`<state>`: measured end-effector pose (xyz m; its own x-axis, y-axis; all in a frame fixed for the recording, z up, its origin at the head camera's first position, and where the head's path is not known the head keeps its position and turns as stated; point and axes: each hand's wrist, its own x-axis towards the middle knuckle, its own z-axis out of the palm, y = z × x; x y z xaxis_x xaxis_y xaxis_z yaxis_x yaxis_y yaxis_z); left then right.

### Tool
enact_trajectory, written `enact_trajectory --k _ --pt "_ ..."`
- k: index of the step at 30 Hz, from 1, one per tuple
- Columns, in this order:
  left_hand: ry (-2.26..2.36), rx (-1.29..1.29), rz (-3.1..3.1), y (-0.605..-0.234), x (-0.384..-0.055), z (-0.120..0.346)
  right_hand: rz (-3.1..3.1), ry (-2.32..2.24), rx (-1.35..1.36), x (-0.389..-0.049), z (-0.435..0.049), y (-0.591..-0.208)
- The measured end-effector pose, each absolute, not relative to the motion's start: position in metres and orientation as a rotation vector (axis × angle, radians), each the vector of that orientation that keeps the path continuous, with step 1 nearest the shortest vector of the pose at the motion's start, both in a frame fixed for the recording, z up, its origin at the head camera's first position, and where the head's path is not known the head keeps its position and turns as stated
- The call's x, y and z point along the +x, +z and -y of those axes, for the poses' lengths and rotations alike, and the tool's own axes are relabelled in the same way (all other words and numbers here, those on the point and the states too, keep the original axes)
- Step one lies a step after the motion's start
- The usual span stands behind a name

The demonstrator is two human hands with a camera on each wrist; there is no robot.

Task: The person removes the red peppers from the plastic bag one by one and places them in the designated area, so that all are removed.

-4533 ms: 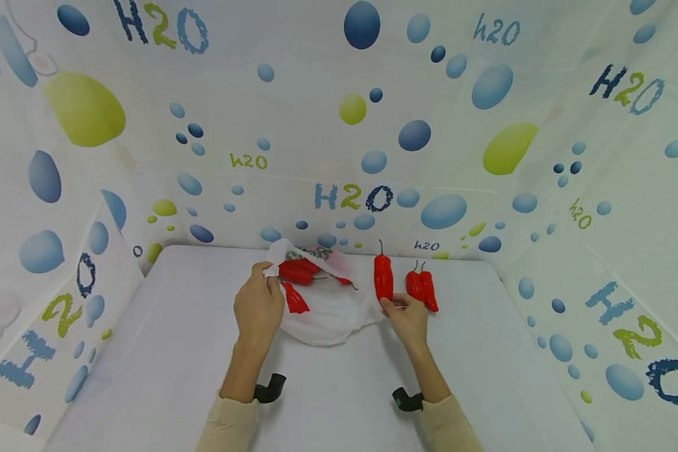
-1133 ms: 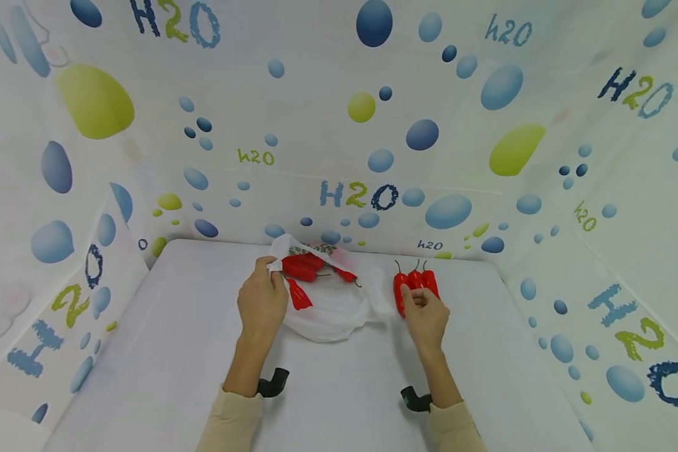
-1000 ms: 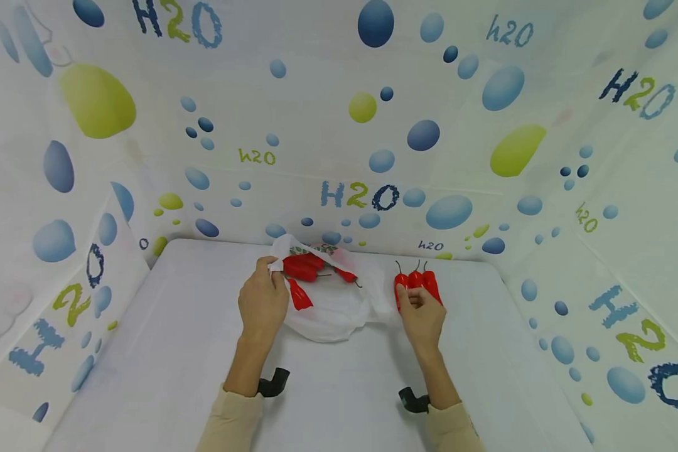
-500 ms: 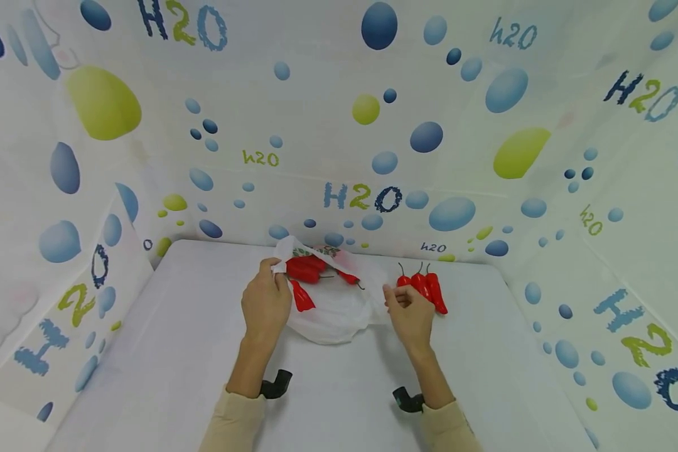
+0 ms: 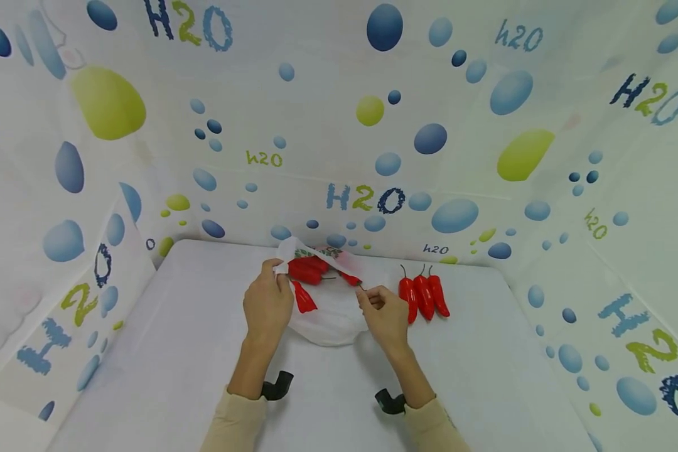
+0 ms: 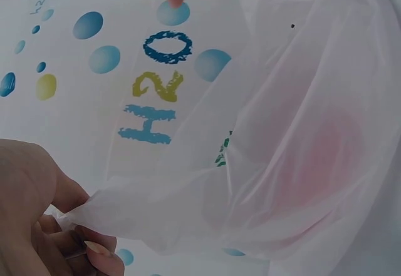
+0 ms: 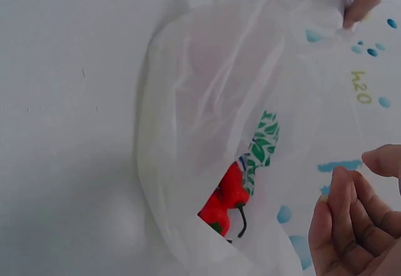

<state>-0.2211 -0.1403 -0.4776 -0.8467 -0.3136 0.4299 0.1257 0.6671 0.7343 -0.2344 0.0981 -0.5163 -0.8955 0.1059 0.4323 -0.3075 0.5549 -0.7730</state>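
My left hand [image 5: 267, 307] pinches the edge of a thin white plastic bag [image 5: 330, 328] and lifts that side; the left wrist view shows the film [image 6: 150, 207] bunched between thumb and fingers. Inside the bag lie glossy red peppers [image 5: 306, 270], among them one whose stem [image 5: 363, 288] points toward my right hand [image 5: 385, 317]. The right fingertips are right at that stem in the head view. In the right wrist view, thumb and fingers of the right hand [image 7: 354, 226] stand apart with nothing between them, and red peppers [image 7: 234, 191] show in the bag's mouth.
Three red peppers [image 5: 424, 296] lie side by side right of the bag, stems pointing away. The white table [image 5: 328, 395] ends at a back wall [image 5: 316, 113] printed with blue and green drops. A dark curved piece [image 5: 278, 385] sits at each wrist.
My right hand laid a red pepper beside the other two, let go, and moved left to the bag's opening. The left hand keeps hold of the bag's edge.
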Motion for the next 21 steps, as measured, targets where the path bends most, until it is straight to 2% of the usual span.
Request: enact_trajectory --k 21 --pt "-1.058 0.146 2.348 -0.478 -0.222 0.142 2.679 1.364 0.237 -0.242 -0.037 -0.542"
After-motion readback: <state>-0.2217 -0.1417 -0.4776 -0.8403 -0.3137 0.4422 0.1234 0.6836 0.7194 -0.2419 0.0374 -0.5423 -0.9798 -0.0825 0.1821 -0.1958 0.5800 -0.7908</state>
